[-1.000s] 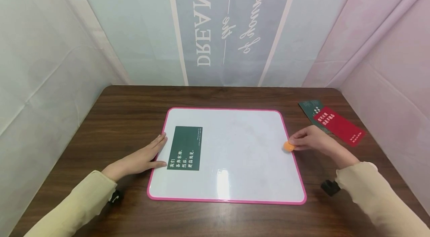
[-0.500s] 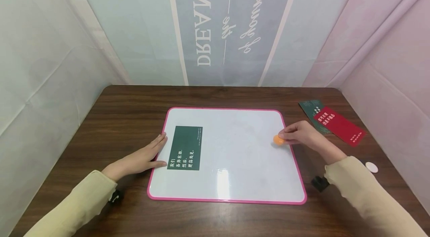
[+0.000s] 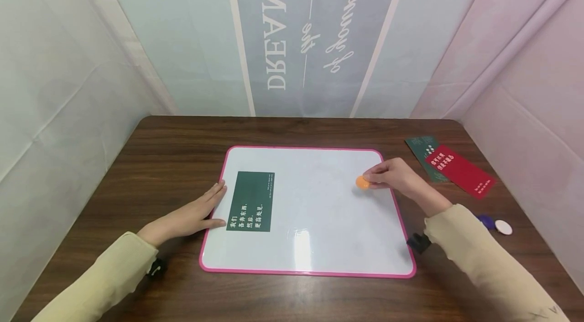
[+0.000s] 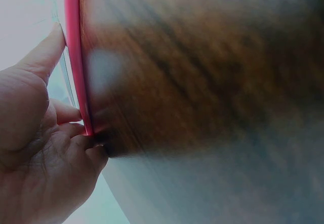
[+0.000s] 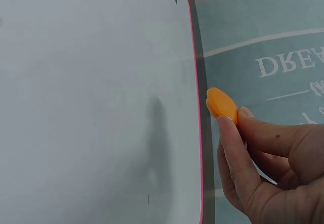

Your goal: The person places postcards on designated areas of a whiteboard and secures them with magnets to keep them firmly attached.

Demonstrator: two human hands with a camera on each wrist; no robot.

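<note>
A whiteboard (image 3: 337,225) with a pink rim lies on the brown table, a dark green card (image 3: 252,195) with white writing on its left part. My left hand (image 3: 193,214) rests on the board's left edge, fingers extended and thumb close beside the card. In the left wrist view that hand (image 4: 35,133) lies along the pink rim. Between thumb and fingertips, my right hand (image 3: 397,177) pinches a round orange magnet (image 3: 362,182) over the board's upper right part. The right wrist view shows the magnet (image 5: 221,105) tilted, its shadow falling on the board.
Right of the board, a red card (image 3: 463,172) overlaps another green card (image 3: 422,148). A white disc (image 3: 504,227) and a purple disc (image 3: 487,221) lie by the right sleeve, which partly hides the purple one. A printed curtain (image 3: 315,58) hangs behind the table.
My right hand has carried the orange magnet left and away from me, from the board's right rim to further over the board. The discs have come into view beside the sleeve. My left hand stays put.
</note>
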